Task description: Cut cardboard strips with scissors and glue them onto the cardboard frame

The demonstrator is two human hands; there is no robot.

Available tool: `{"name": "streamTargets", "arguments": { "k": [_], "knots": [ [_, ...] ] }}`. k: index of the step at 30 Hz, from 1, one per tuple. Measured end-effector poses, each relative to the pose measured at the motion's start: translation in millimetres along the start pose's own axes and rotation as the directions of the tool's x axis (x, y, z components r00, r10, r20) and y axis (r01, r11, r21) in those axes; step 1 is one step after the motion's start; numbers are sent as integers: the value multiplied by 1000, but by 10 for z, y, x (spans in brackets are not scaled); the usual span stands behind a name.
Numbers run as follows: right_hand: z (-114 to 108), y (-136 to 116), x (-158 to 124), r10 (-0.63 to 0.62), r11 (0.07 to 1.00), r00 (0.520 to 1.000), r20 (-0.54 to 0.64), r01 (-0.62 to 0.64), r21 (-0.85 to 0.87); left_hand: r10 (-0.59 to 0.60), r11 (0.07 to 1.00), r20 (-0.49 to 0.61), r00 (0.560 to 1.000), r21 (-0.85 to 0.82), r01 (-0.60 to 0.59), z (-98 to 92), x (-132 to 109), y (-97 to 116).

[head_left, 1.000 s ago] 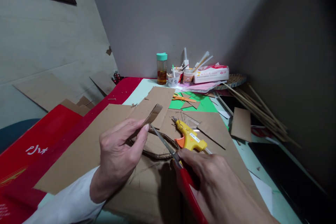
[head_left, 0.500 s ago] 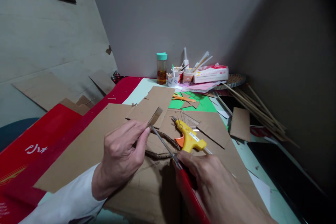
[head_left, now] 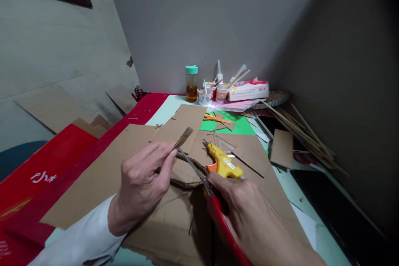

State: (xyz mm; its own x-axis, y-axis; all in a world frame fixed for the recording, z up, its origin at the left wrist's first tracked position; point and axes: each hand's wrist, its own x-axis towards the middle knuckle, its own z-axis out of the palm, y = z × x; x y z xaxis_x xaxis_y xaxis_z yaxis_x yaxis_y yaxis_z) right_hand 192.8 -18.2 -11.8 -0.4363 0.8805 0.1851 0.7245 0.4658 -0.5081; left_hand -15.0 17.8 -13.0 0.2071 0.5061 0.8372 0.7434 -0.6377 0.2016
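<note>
Between thumb and fingers, my left hand (head_left: pixel 146 183) pinches a thin strip of cardboard (head_left: pixel 183 138) that sticks up past the fingertips. My right hand (head_left: pixel 246 208) grips red-handled scissors (head_left: pixel 226 226). Their metal blades reach up and left, and the tips meet the lower end of the strip beside my left thumb. Behind the blades lies a curved band of cardboard (head_left: pixel 187 185), partly covered by my hands. A yellow glue gun (head_left: pixel 222 162) with an orange trigger rests just beyond my right hand.
Cardboard sheets (head_left: pixel 102 170) cover much of the table. A clear set square (head_left: pixel 222 143) and orange scissors (head_left: pixel 218 119) lie farther back. At the rear stand a bottle (head_left: pixel 191 85), paper cups (head_left: pixel 222 93) and a tissue pack (head_left: pixel 249 90). Wooden sticks (head_left: pixel 305 133) lie at right, near a black panel (head_left: pixel 330 208).
The view has shifted slightly. My hands keep nearly the same pose, the left still pinching the strip and the right holding the scissors, whose handles have shifted a little.
</note>
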Motion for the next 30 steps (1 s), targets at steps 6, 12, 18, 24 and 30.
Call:
{"name": "streamTargets", "arguments": {
  "k": [6, 12, 18, 24, 30],
  "knots": [
    [28, 7, 12, -5, 993, 1000, -11, 6, 122, 42, 998, -49, 998, 41, -40, -36, 4, -8],
    [-61, -52, 51, -6, 973, 1000, -2, 6, 229, 28, 999, -94, 995, 33, -25, -77, 4, 22],
    [-85, -92, 64, 14, 978, 1000, 0, -13, 206, -18, 995, -134, 991, 95, 31, -101, -32, 54],
    [-13, -63, 48, -7, 972, 998, -54, 19, 236, -24, 996, -135, 991, 84, 35, -113, -24, 53],
    [35, -37, 25, 21, 979, 998, -60, -8, 203, 8, 993, -108, 994, 120, 5, -119, -16, 57]
  ]
}}
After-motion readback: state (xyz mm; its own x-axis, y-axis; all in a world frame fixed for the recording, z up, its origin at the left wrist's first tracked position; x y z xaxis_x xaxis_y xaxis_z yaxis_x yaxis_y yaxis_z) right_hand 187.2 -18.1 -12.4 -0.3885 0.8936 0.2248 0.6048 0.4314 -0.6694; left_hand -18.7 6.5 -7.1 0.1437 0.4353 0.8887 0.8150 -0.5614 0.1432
